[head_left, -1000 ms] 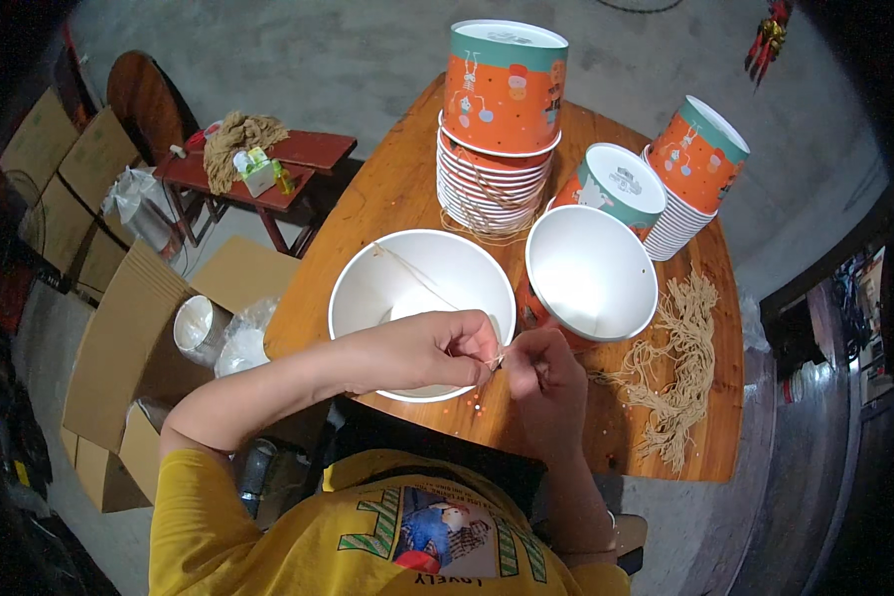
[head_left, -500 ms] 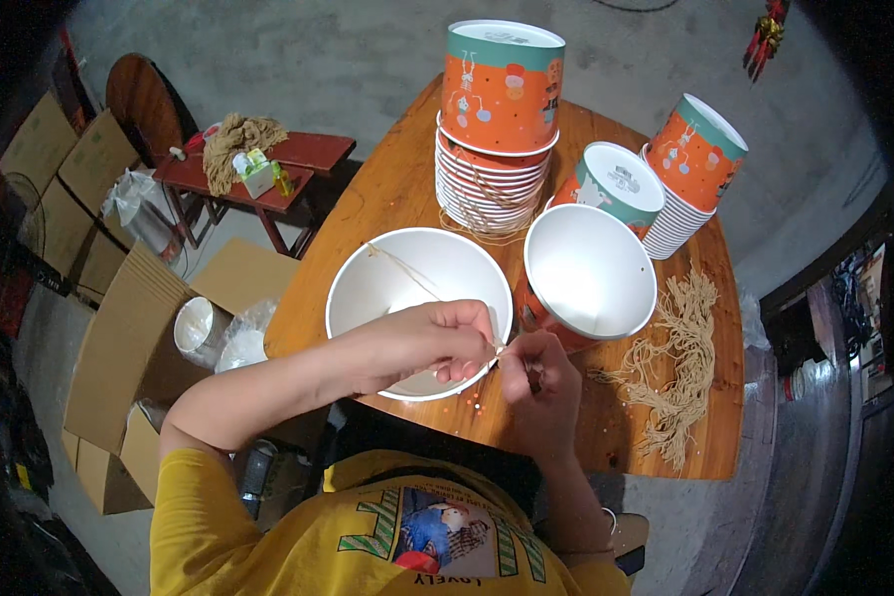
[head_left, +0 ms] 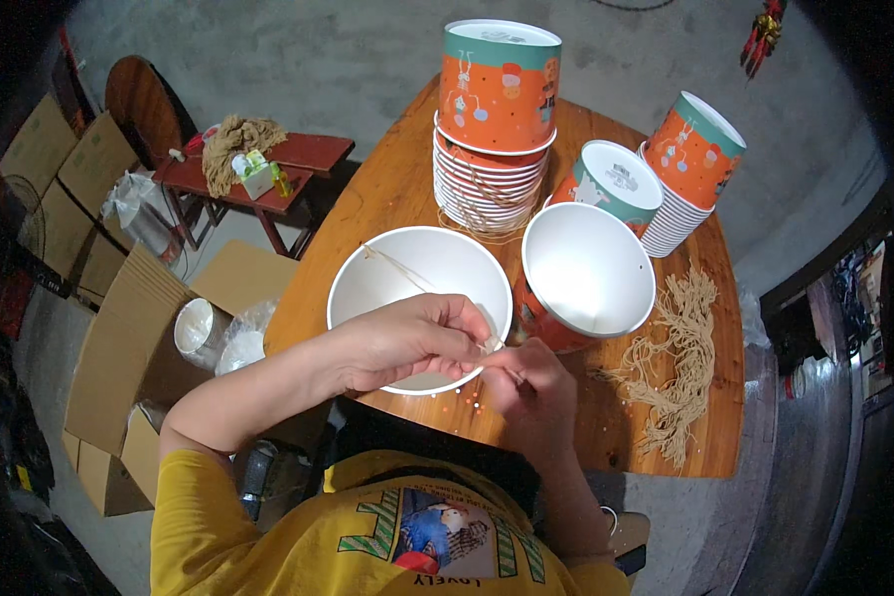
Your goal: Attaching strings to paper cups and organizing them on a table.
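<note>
A white-lined paper bucket (head_left: 348,298) lies mouth toward me at the table's near side. Tan string (head_left: 399,266) runs from its far left wall, across the opening, to my fingers. Over the bucket's near right rim, my left hand (head_left: 417,343) is closed on the string in a pinch. My right hand (head_left: 534,387), fingertips touching the left's, is closed on the string end too; the exact knot or loop between them is too small to make out. Just beyond my right hand stands a second bucket (head_left: 591,268), tilted, its white inside showing.
A tall stack of orange and green buckets (head_left: 497,99) stands at the back, strings hanging along it. More upturned buckets (head_left: 616,179) and another stack (head_left: 700,139) are to the right. A bundle of tan strings (head_left: 680,368) lies on the wooden table (head_left: 377,189). An open carton (head_left: 134,348) is at left.
My right hand has shifted slightly left and turned, its fingertips now lying across the left's. The left hand stays nearly in place, still holding the string.
</note>
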The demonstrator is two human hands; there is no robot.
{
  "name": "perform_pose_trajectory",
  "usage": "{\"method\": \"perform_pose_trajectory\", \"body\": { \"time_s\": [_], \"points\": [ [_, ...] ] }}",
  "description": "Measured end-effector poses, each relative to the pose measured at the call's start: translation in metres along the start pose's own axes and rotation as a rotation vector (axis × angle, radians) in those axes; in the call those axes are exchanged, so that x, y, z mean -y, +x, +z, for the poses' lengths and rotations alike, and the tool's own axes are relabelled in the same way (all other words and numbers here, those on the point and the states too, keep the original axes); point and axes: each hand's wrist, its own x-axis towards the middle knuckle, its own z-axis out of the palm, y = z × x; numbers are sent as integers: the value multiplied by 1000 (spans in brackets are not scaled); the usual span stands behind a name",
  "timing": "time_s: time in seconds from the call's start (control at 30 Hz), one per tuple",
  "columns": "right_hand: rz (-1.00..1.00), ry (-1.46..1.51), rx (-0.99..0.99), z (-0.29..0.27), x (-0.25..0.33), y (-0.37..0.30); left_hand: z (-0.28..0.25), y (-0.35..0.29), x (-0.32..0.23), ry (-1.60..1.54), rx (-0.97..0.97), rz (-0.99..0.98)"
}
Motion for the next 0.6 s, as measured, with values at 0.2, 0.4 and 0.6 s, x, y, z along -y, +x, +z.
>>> {"method": "perform_pose_trajectory", "body": {
  "time_s": [0.2,0.4,0.6],
  "points": [
    [390,245,-106,-1,4,1,7,-3,9,614,-117,343],
    [208,-96,-67,-3,14,10,13,-11,9,724,-162,381],
    [202,-83,-78,-6,20,13,19,-15,8,762,-166,442]
  ]
}}
